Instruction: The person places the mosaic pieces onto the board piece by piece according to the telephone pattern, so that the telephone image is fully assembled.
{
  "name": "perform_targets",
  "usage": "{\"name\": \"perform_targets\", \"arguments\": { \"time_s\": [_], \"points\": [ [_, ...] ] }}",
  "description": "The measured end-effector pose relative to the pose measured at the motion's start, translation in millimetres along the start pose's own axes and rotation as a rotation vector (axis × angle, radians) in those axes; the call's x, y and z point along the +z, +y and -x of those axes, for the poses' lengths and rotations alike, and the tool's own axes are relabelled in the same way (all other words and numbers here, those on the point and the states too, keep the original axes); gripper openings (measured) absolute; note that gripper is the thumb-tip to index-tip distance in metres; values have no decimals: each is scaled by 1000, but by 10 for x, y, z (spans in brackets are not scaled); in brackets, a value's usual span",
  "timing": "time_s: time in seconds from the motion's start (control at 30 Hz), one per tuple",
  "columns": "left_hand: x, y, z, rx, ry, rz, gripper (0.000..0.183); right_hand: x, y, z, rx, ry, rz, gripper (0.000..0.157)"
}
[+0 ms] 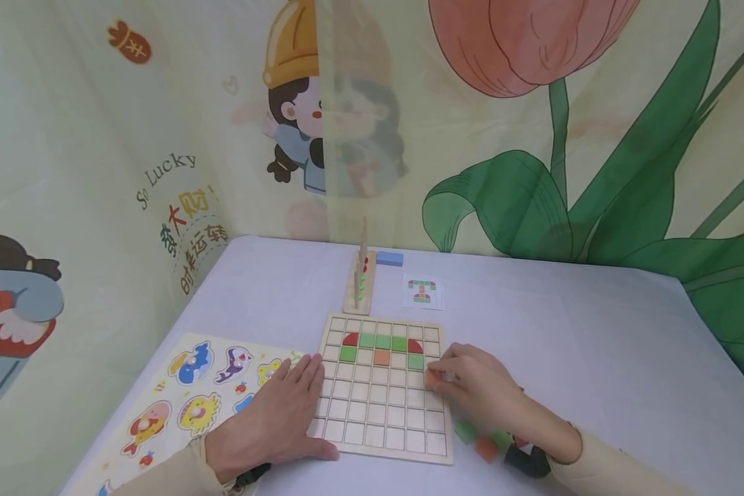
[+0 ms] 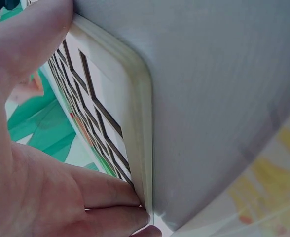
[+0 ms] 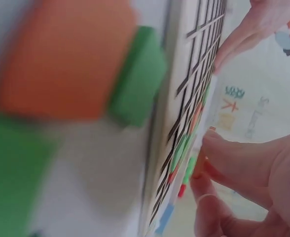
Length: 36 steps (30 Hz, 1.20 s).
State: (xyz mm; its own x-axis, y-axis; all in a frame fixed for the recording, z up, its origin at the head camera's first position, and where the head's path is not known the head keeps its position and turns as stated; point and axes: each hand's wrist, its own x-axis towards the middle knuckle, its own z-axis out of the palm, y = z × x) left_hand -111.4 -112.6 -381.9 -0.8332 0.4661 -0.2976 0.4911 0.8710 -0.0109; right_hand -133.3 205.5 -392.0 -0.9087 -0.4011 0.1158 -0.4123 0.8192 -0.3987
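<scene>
A wooden grid board (image 1: 387, 417) lies on the table. Near its far side sit several green square blocks (image 1: 383, 341), a red quarter-round block at the left (image 1: 350, 339), another at the right (image 1: 415, 346), and one orange block (image 1: 381, 357). My left hand (image 1: 273, 420) rests along the board's left edge, fingers straight and thumb apart at the near corner. Over the right edge, my right hand (image 1: 477, 386) pinches an orange square block (image 3: 199, 164) between thumb and fingers. In the right wrist view, loose blocks, orange (image 3: 68, 59) and green (image 3: 139, 79), lie beside the board.
Behind the board stand a wooden peg stand (image 1: 359, 282), a blue block (image 1: 390, 258) and a pattern card (image 1: 423, 292). A sheet with sea-animal pieces (image 1: 198, 386) lies at left, partly under my left arm. A dark object (image 1: 527, 460) is by my right wrist.
</scene>
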Motion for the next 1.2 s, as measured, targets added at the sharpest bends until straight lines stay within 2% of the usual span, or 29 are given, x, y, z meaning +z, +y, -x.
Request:
{"name": "perform_targets", "arguments": {
  "time_s": [0.23, 0.53, 0.8, 0.97, 1.2],
  "points": [
    [-4, 5, -4, 4, 7, -6, 122, 87, -169, -264, -108, -23, -35, 19],
    [-7, 1, -7, 5, 8, -10, 122, 191, -379, -542, -171, -73, -30, 20],
    [-13, 2, -8, 1, 7, -17, 122, 294, -423, -598, -193, -99, 25, 3],
    [-17, 1, -5, -1, 6, -15, 123, 336, -419, -599, -203, -83, 70, 6],
    [-12, 5, 6, 3, 4, -10, 123, 333, -441, -592, -209, -87, 80, 13]
  ]
}}
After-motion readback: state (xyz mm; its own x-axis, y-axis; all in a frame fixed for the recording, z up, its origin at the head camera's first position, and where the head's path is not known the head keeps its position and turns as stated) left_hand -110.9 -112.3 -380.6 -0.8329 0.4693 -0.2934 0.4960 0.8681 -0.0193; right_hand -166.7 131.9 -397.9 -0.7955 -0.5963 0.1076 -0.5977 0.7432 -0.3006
